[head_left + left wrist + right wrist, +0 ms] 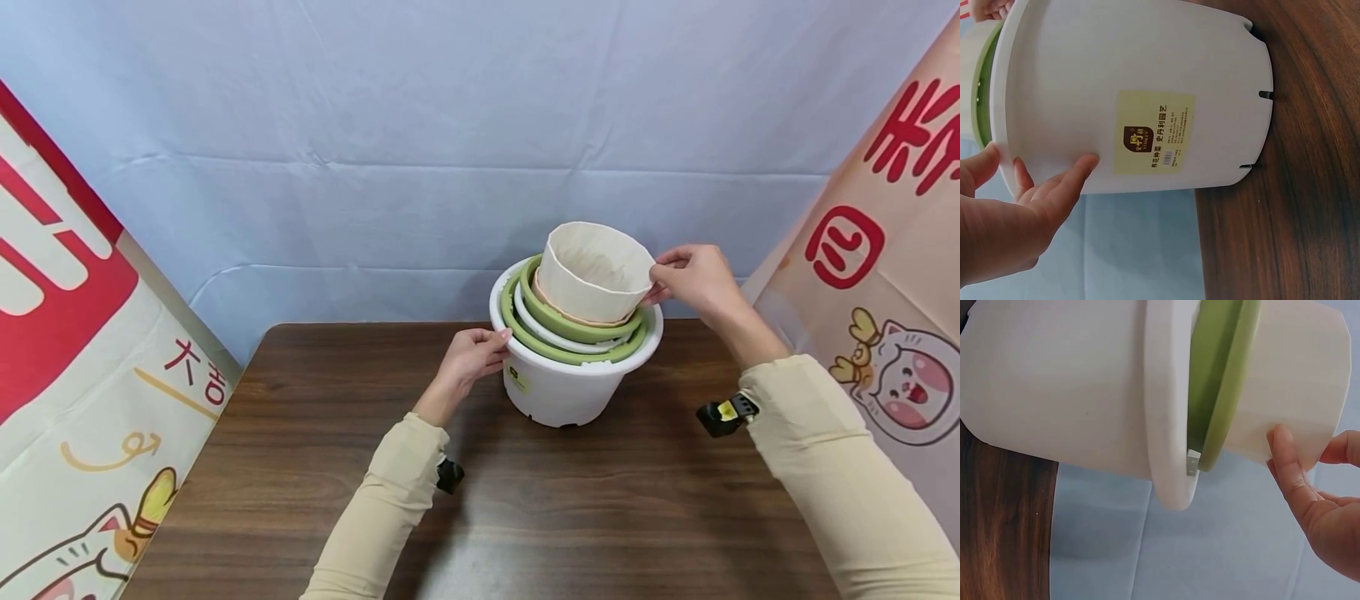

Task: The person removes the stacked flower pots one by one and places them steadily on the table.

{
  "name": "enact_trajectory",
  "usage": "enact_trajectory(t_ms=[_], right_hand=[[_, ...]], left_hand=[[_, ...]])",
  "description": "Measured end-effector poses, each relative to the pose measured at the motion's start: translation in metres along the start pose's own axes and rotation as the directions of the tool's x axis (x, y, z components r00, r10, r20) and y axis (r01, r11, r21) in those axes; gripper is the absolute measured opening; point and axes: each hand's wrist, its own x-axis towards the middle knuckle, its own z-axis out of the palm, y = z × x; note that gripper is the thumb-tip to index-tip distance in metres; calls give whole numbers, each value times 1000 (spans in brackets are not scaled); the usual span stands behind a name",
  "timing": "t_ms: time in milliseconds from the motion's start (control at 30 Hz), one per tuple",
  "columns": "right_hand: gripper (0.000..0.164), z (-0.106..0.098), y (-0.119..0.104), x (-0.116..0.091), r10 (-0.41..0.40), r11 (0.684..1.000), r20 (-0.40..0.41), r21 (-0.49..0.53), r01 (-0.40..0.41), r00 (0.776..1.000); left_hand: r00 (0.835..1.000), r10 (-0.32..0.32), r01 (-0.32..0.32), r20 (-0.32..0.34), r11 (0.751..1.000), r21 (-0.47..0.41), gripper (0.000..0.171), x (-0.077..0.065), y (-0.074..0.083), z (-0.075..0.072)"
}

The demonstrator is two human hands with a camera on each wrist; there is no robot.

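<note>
A large white flowerpot (558, 400) stands upright on the wooden table with several smaller pots nested in it, among them a green pot (1232, 381). Topmost is a cream pot (573, 292), rising well above the green rim and tilted a little. My left hand (471, 358) pinches the white pot's rim at its left side, thumb on the rim and fingers along the outer wall. At the cream pot's right edge, my right hand (697, 279) pinches the wall between thumb and fingers. The lower parts of the nested pots are hidden inside the white one.
The brown table (337, 433) ends just behind the pots, against a pale blue cloth backdrop (412, 208). Printed cloths hang at the left (67, 333) and right (885, 275). A yellow label (1157, 131) is stuck on the white pot's side.
</note>
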Motion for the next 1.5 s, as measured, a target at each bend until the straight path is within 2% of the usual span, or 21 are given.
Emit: enact_trajectory(t_ms=[333, 733, 1000, 1167, 1367, 1500], right_hand=[[37, -7, -7, -2, 17, 998, -12, 58, -16, 1000], [36, -20, -21, -9, -6, 991, -57, 134, 13, 998], [32, -30, -31, -15, 34, 980, -112, 200, -11, 993], [32, -39, -34, -18, 49, 979, -143, 203, -19, 989], [34, -50, -34, -21, 91, 968, -177, 245, -46, 980], [28, -59, -31, -22, 109, 964, -190, 261, -57, 976]], left_hand=[[1000, 3, -3, 0, 1000, -6, 29, -1, 1, 1], [1000, 12, -12, -5, 1000, -7, 26, 0, 0, 1], [1000, 9, -9, -8, 1000, -10, 26, -1, 0, 1], [1000, 7, -7, -15, 1000, -1, 26, 0, 0, 1], [1000, 10, -10, -11, 1000, -3, 26, 1, -1, 2], [1000, 9, -9, -6, 1000, -10, 27, 0, -1, 2]])
